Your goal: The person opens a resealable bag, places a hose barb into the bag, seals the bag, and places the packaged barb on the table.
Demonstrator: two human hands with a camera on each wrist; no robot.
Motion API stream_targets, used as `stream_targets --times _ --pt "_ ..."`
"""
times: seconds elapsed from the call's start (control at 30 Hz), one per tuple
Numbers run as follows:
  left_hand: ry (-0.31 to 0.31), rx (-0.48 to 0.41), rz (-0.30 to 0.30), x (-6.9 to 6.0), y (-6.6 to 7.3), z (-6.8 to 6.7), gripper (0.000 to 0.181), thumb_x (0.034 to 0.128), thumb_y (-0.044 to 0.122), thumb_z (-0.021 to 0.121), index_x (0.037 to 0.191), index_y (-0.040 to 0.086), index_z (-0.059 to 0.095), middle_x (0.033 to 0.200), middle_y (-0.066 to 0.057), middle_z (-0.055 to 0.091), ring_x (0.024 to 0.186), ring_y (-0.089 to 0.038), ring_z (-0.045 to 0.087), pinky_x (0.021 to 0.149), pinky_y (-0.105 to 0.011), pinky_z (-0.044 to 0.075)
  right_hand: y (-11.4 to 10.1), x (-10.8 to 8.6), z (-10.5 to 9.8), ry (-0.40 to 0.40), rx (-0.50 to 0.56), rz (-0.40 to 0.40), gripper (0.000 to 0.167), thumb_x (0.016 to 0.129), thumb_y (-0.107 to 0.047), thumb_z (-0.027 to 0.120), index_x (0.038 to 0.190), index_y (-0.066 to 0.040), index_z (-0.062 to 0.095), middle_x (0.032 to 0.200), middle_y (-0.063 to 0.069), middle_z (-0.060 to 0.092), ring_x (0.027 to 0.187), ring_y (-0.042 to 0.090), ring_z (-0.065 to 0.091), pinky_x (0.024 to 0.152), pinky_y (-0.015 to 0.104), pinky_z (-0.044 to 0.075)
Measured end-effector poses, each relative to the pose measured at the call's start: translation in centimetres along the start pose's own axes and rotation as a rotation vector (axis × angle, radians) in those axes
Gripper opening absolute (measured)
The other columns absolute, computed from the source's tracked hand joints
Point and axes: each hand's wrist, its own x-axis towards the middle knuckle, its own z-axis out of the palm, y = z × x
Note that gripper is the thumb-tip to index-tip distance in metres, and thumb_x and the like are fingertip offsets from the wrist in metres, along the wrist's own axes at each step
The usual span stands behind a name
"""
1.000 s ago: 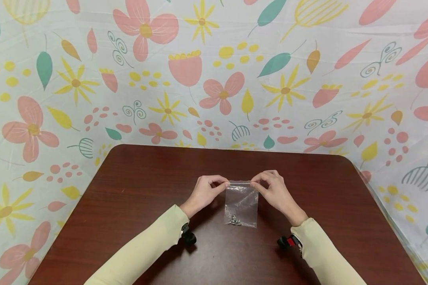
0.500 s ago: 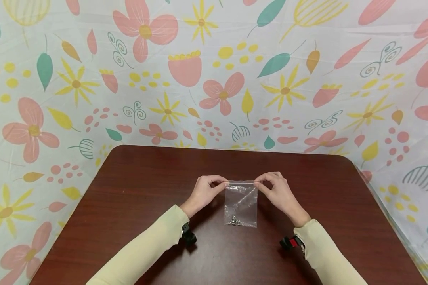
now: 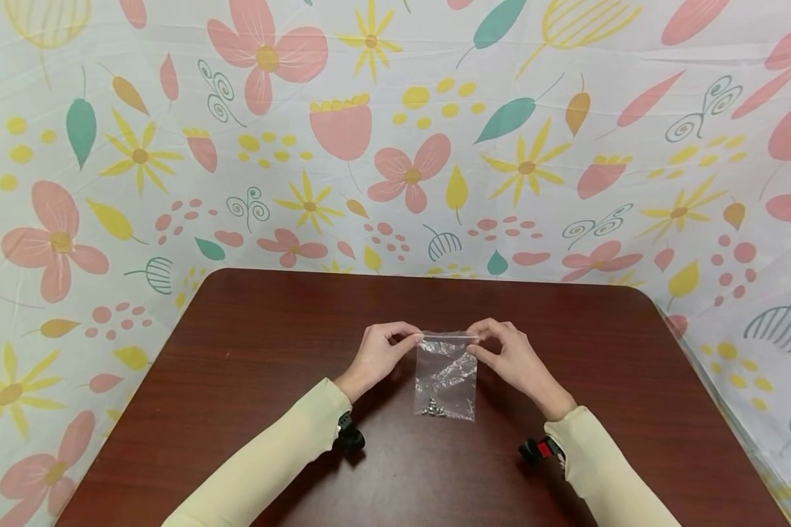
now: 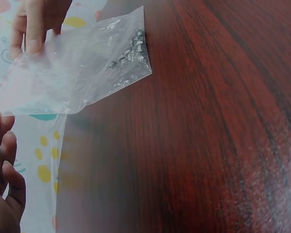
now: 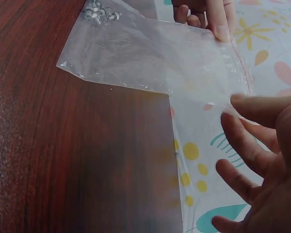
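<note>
A clear zip bag (image 3: 444, 377) hangs upright between both hands, its seal strip along the top. Small shiny metal pieces, apparently nuts or screws (image 5: 101, 12), lie heaped in one bottom corner. At the bag's top left corner my left hand (image 3: 379, 355) pinches the edge between thumb and index finger. My right hand (image 3: 510, 359) holds the top right corner, thumb on the near face and index finger behind. In the right wrist view its other fingers (image 5: 237, 179) are spread apart below the bag.
The dark red-brown wooden table (image 3: 290, 446) lies under the arms. A flowered cloth (image 3: 395, 132) hangs behind it and at both sides. Each wrist wears a small black camera, one on the left (image 3: 351, 437) and one on the right (image 3: 535, 449).
My right hand has shifted slightly right along the bag's top edge, and its thumb now sits lower on the bag. The left hand stays nearly still.
</note>
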Motion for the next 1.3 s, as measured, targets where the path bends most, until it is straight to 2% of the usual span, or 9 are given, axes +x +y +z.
stream_targets --times 0.2,0.4,0.5,0.6,0.77,0.97,1.17,1.3 --pt "0.009 0.004 -0.021 0.2 -0.2 0.2 0.010 0.0996 0.019 0.073 0.101 0.016 0.083 0.093 0.003 0.079 0.079 -0.022 0.070 0.069 -0.025 0.053 0.0 0.0 0.0 -0.039 -0.017 -0.014 0.028 0.091 -0.006 0.080 0.115 -0.012 0.067 0.090 -0.002 0.070 0.103 0.034 0.059 0.095 0.060 0.039" --pt "-0.003 0.015 -0.017 0.3 -0.2 0.3 0.009 0.1005 0.016 0.072 0.101 0.015 0.081 0.092 0.003 0.078 0.079 -0.022 0.069 0.069 -0.029 0.053 0.1 0.1 0.1 -0.020 -0.024 -0.006 0.021 0.095 -0.009 0.076 0.115 -0.013 0.067 0.094 -0.001 0.070 0.104 0.034 0.059 0.088 0.051 0.043" --pt "-0.010 0.025 0.000 0.5 -0.4 0.2 0.009 0.1009 0.016 0.071 0.102 0.014 0.080 0.092 0.002 0.077 0.081 -0.024 0.069 0.073 -0.031 0.055 0.2 0.3 0.2 0.006 -0.012 0.013 0.014 0.100 -0.013 0.071 0.114 -0.013 0.069 0.098 0.002 0.071 0.102 0.030 0.059 0.083 0.046 0.044" --pt "-0.016 0.046 0.010 0.7 -0.5 0.2 0.009 0.1011 0.016 0.071 0.103 0.014 0.080 0.092 0.002 0.076 0.081 -0.020 0.068 0.075 -0.030 0.055 0.5 0.5 0.2 0.028 -0.003 0.022 0.011 0.104 -0.014 0.065 0.114 -0.011 0.070 0.098 0.003 0.073 0.097 0.027 0.059 0.078 0.042 0.044" --pt "-0.025 0.097 -0.005 1.3 -1.0 0.2 0.009 0.1012 0.018 0.071 0.103 0.016 0.079 0.092 0.005 0.076 0.079 -0.009 0.066 0.074 -0.026 0.054 1.0 0.9 0.4 0.048 -0.011 0.023 0.011 0.105 -0.012 0.064 0.112 -0.008 0.071 0.093 0.003 0.074 0.094 0.026 0.060 0.077 0.042 0.047" --pt "-0.034 0.147 -0.019 2.0 -1.7 0.2 0.009 0.1006 0.022 0.072 0.103 0.017 0.080 0.091 0.006 0.076 0.079 -0.008 0.065 0.072 -0.027 0.053 1.8 1.5 0.7 0.037 -0.015 0.056 0.010 0.104 -0.014 0.066 0.109 -0.008 0.072 0.089 0.001 0.073 0.094 0.028 0.062 0.075 0.040 0.044" --pt "-0.036 0.207 -0.048 2.4 -2.7 0.4 0.011 0.1012 0.027 0.071 0.103 0.021 0.080 0.092 0.010 0.075 0.083 -0.007 0.065 0.071 -0.028 0.051 2.9 2.2 1.3 0.003 -0.037 0.083 0.011 0.104 -0.015 0.065 0.107 -0.008 0.073 0.091 0.002 0.073 0.096 0.030 0.062 0.083 0.046 0.047" --pt "-0.053 0.225 -0.070 2.5 -3.0 0.4 0.012 0.1017 0.028 0.071 0.103 0.021 0.080 0.094 0.009 0.076 0.083 -0.009 0.065 0.071 -0.029 0.051 3.5 2.5 1.6 -0.009 -0.054 0.073 0.012 0.104 -0.015 0.066 0.106 -0.008 0.074 0.096 0.004 0.075 0.098 0.032 0.063 0.089 0.053 0.049"
